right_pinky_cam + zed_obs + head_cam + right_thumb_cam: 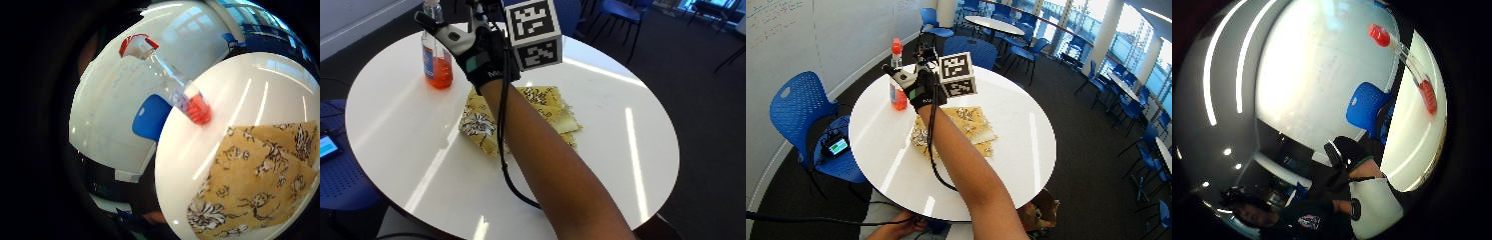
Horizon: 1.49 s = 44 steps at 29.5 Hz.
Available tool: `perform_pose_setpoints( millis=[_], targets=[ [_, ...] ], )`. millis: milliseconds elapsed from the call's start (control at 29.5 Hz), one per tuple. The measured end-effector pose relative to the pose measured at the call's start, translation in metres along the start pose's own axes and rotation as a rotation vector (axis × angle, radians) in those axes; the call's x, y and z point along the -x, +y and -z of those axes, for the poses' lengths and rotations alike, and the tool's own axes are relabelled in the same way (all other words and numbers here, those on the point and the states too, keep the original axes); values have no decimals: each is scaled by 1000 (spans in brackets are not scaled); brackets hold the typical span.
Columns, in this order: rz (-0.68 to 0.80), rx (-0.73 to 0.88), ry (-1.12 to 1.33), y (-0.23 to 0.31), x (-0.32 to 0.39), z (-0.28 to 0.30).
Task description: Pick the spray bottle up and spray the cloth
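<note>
While the bottle (436, 52) stands upright at the bench's (400, 130) upper-left edge, apart from the hand (483, 55), a clumsy reach could topple it; finger state can't be told.

A round white table (1012, 150) is being lit in streaks by daylight from tall windows (1139, 35). A whiteboard wall (826, 30) is being flanked by a blue chair (802, 107). More blue chairs (1025, 52) and another table (993, 22) are being shown on dark floor (1092, 125).
</note>
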<state>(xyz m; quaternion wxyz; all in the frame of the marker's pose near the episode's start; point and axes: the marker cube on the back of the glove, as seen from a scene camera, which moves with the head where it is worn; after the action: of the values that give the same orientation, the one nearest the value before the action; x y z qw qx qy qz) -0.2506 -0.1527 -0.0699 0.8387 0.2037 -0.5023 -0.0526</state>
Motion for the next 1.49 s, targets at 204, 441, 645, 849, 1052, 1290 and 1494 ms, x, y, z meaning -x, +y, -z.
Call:
perform_pose_setpoints(
  millis=[204,441,645,849,1052,1290,1494],
  targets=[
    [43,88,40,26,10,15],
    [125,110,73,64,22,23],
    [206,154,115,90,30,24],
    [255,212,130,119,38,23],
    [288,256,200,139,37,23],
    [325,248,214,152,43,23],
    [346,241,205,156,46,25]
  ],
)
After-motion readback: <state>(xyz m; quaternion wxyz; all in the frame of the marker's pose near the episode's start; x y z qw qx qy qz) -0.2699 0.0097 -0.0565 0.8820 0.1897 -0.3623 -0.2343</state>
